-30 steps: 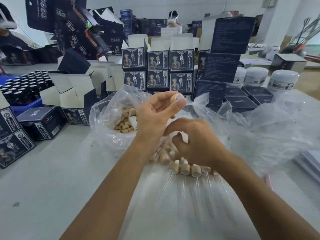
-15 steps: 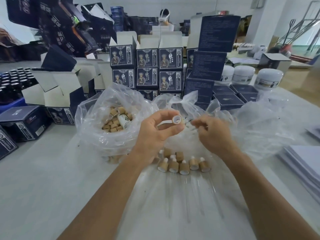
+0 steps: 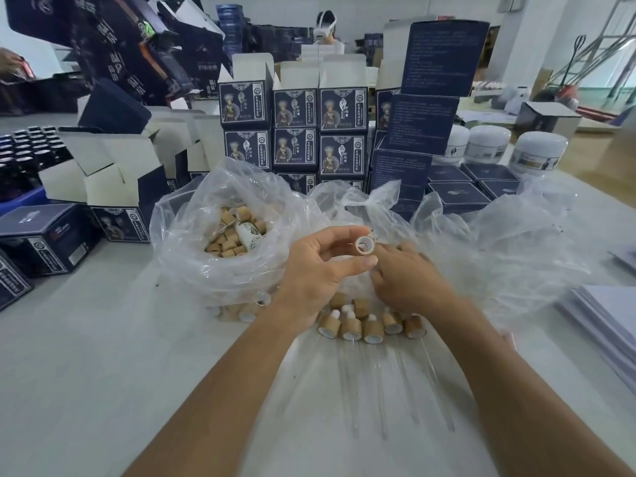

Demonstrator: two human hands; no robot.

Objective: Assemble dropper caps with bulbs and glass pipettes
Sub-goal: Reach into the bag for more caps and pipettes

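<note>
My left hand (image 3: 318, 270) pinches a tan dropper cap (image 3: 364, 245) between thumb and fingers, its white-lined open end facing me. My right hand (image 3: 409, 280) sits just right of it with fingers curled close to the cap; whether it holds a pipette is too unclear to tell. Below the hands, a row of assembled droppers (image 3: 371, 327) lies on clear plastic, their glass pipettes (image 3: 378, 383) pointing toward me. A clear bag of loose tan caps (image 3: 234, 235) stands to the left.
Stacked dark blue printed boxes (image 3: 296, 132) form a wall behind the bags. Open white-flapped boxes (image 3: 113, 173) sit at left, white jars (image 3: 537, 153) at right back, a stack of white sheets (image 3: 612, 315) at the right edge. Crumpled clear plastic (image 3: 509, 242) spreads to the right.
My left hand lowered the cap from above the bag and turned its open end toward me. My right hand rose from the dropper row and came in beside the cap.
</note>
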